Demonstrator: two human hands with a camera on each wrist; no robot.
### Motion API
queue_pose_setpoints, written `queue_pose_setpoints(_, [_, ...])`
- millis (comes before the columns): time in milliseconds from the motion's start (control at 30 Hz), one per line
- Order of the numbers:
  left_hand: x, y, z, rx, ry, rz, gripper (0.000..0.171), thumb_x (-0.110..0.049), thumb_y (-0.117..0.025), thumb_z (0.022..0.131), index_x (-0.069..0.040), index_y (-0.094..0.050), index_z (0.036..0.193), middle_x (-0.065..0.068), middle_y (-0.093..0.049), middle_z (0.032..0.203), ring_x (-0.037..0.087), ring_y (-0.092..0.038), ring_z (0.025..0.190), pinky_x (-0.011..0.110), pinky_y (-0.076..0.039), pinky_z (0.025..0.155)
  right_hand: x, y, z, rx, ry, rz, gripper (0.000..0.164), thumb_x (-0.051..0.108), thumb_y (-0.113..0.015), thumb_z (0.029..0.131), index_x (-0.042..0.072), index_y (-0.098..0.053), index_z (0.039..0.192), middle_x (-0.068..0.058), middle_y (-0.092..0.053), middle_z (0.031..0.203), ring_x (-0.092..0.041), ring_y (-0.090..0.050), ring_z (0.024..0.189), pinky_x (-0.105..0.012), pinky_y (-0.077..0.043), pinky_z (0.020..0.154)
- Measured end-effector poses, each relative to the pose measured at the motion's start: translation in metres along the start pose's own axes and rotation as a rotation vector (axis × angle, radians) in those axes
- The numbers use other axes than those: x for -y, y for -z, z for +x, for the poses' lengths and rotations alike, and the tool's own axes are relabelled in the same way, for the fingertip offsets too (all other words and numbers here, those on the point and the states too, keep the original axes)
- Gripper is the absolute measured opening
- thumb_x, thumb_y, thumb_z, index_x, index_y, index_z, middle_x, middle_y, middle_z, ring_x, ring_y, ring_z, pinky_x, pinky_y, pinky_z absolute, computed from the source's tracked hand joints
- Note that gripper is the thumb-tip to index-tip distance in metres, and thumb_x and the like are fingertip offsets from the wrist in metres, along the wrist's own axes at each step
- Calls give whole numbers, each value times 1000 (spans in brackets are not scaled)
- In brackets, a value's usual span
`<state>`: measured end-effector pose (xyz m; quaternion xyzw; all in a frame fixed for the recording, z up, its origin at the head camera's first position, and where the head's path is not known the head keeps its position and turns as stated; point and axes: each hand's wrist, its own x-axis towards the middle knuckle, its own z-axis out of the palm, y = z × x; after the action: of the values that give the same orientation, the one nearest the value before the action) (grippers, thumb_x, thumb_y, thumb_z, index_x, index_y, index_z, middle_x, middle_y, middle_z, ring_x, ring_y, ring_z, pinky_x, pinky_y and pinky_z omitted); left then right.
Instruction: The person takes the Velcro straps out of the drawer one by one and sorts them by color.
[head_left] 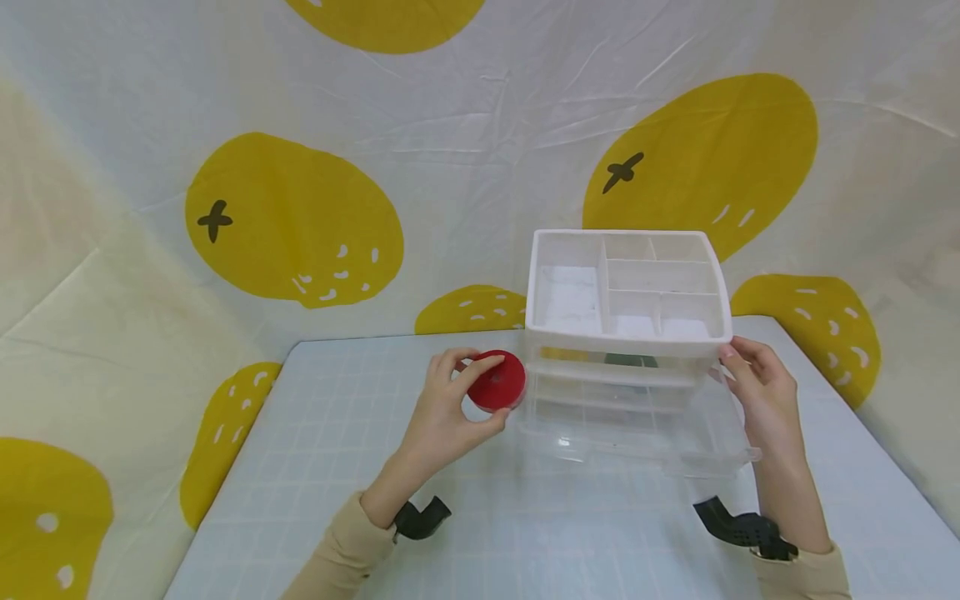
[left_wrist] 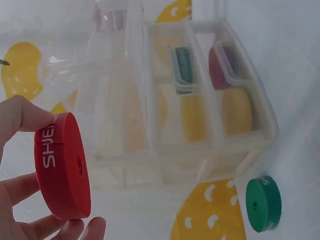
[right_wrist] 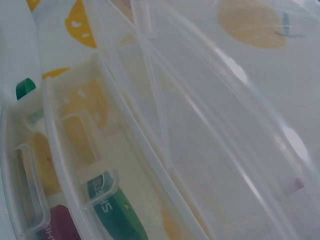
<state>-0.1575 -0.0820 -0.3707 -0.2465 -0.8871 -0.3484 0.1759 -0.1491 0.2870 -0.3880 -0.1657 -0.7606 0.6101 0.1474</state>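
My left hand [head_left: 453, 408] pinches a red roll of strap tape [head_left: 501, 382] by its edges, thumb on one side and fingers on the other. White lettering shows on the roll's rim in the left wrist view. It is held just left of a white plastic drawer organizer [head_left: 628, 333], whose clear upper drawer [head_left: 637, 437] is pulled out toward me. My right hand [head_left: 768, 392] grips the organizer's right front corner, thumb in front and the other fingers at the side. Lower drawers contain a green roll [right_wrist: 117, 207], yellow rolls [left_wrist: 237, 111] and a dark red roll [left_wrist: 217, 70].
Another green roll [left_wrist: 264, 204] rests on the table beside the organizer. Divided compartments [head_left: 660, 275] form the organizer's top. Behind the pale checked table [head_left: 360, 392] hangs a white cloth with yellow fruit shapes [head_left: 296, 221].
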Motion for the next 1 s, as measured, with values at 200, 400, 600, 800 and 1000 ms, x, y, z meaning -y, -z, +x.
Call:
queue_pose_setpoints(200, [20, -17, -3, -62, 44, 36, 52, -23, -80, 73, -23, -63, 122, 5, -52, 125, 22, -45, 111, 34, -57, 78, 0, 0, 0, -3, 8, -29, 49, 48, -51, 94, 25, -46, 137, 27, -47, 117, 3, -49, 106, -56, -34, 110])
queue_pose_setpoints(400, [40, -43, -8, -73, 133, 36, 49, -25, -79, 74, -21, -64, 120, 8, -52, 124, 24, -45, 109, 35, -56, 78, 0, 0, 0, -2, 9, -24, 48, 48, -52, 94, 26, -47, 136, 27, -48, 116, 2, -50, 107, -56, -33, 110])
queue_pose_setpoints(600, [52, -63, -9, -67, 207, 31, 48, -25, -79, 74, -18, -64, 120, 11, -52, 122, 26, -46, 109, 39, -56, 80, 0, 0, 0, -4, 0, -20, 49, 49, -52, 93, 26, -47, 136, 26, -48, 117, 2, -49, 107, -56, -33, 110])
queue_pose_setpoints(800, [61, -81, -10, -58, 303, 15, 49, -28, -79, 73, -18, -65, 119, 11, -52, 122, 27, -45, 111, 42, -57, 82, 2, -1, -2, -10, -11, -4, 50, 49, -53, 93, 25, -48, 137, 25, -49, 118, -1, -49, 109, -55, -32, 111])
queue_pose_setpoints(1000, [71, -95, -13, -89, 344, 15, 47, -28, -80, 74, -17, -66, 117, 11, -54, 119, 27, -46, 109, 43, -56, 83, 2, -1, 0, -2, -13, 25, 48, 48, -54, 93, 26, -49, 135, 24, -49, 118, 1, -50, 107, -56, -30, 112])
